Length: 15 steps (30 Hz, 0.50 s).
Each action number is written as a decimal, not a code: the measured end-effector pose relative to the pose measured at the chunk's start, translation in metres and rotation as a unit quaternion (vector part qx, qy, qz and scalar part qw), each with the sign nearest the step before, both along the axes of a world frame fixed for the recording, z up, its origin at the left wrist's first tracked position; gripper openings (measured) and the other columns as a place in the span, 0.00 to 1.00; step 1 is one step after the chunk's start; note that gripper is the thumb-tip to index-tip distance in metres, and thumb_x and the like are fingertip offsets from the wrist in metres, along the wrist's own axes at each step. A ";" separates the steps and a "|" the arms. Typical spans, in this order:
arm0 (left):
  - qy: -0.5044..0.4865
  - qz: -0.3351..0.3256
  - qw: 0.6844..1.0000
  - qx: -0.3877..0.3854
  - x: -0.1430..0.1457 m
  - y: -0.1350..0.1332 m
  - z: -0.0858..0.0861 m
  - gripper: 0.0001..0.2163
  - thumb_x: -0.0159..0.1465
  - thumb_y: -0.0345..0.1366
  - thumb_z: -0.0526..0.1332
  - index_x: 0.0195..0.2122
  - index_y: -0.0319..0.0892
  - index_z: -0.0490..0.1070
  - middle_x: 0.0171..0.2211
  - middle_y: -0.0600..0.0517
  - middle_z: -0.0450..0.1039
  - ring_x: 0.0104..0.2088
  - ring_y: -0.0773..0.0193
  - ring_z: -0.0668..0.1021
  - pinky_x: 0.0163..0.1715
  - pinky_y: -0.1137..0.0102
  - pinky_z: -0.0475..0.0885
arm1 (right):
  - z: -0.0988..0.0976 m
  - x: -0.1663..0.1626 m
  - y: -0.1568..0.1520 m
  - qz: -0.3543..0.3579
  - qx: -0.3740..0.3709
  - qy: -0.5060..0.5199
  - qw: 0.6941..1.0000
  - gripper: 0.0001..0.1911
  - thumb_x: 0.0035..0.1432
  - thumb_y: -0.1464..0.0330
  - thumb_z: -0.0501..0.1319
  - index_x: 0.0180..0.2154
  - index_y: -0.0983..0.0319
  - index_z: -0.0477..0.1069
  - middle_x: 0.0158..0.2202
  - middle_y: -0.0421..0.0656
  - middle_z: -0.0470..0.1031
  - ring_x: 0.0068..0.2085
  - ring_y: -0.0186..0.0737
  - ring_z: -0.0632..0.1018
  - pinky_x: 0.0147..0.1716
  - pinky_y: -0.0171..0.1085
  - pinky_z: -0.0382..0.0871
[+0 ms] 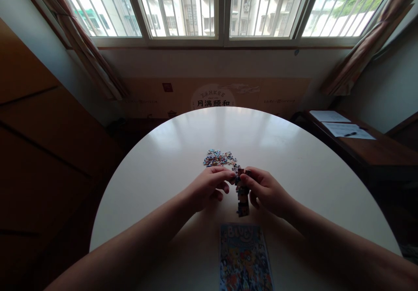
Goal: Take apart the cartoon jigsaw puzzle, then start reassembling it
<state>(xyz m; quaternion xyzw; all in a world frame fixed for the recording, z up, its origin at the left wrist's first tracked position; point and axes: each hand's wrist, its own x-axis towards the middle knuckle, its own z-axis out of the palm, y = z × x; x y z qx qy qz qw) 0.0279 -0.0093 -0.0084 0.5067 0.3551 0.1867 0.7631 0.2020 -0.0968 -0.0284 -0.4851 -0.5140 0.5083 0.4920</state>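
Note:
A narrow strip of joined jigsaw puzzle pieces (242, 197) hangs between my hands, its lower end toward me. My right hand (266, 188) grips the upper right part, thumb on top and the other fingers curled at the side. My left hand (210, 184) pinches with thumb and forefinger at the strip's upper left edge, on what looks like a small puzzle piece, partly hidden by the fingertips; its other fingers curl loosely. Just beyond my hands lies a loose pile of puzzle pieces (217, 157), and some pieces trail from it toward the strip.
The round white table (156, 160) bears all of this. A colourful picture sheet marked "Bluey" (244, 256) lies nearest me. At right, papers (348, 131) and a dark pen rest on a brown wooden table (385, 145). Behind are a cardboard panel (146, 93) and barred windows.

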 end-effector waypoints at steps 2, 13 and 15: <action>-0.006 -0.010 1.000 -0.009 0.000 0.000 0.001 0.16 0.52 0.43 0.72 0.32 0.39 0.70 0.29 0.54 0.68 0.23 0.72 0.70 0.16 0.77 0.56 | 0.000 0.000 -0.001 0.001 0.011 -0.012 1.000 0.23 0.63 0.49 0.59 0.36 0.65 0.68 0.28 0.39 0.66 0.18 0.25 0.66 0.11 0.26 0.62; -0.041 -0.018 0.999 0.006 0.001 0.001 0.001 0.14 0.51 0.40 0.71 0.32 0.39 0.69 0.26 0.55 0.68 0.20 0.73 0.67 0.14 0.78 0.58 | -0.003 0.000 -0.001 0.020 -0.020 -0.016 0.999 0.25 0.63 0.48 0.58 0.37 0.66 0.68 0.27 0.37 0.66 0.15 0.23 0.66 0.11 0.25 0.61; -0.040 -0.021 0.999 0.007 0.001 0.001 0.000 0.15 0.52 0.41 0.71 0.33 0.39 0.70 0.25 0.56 0.67 0.19 0.74 0.67 0.14 0.78 0.58 | -0.003 0.000 -0.001 0.021 -0.022 -0.010 0.999 0.25 0.62 0.48 0.59 0.36 0.66 0.67 0.26 0.37 0.65 0.15 0.23 0.65 0.10 0.25 0.60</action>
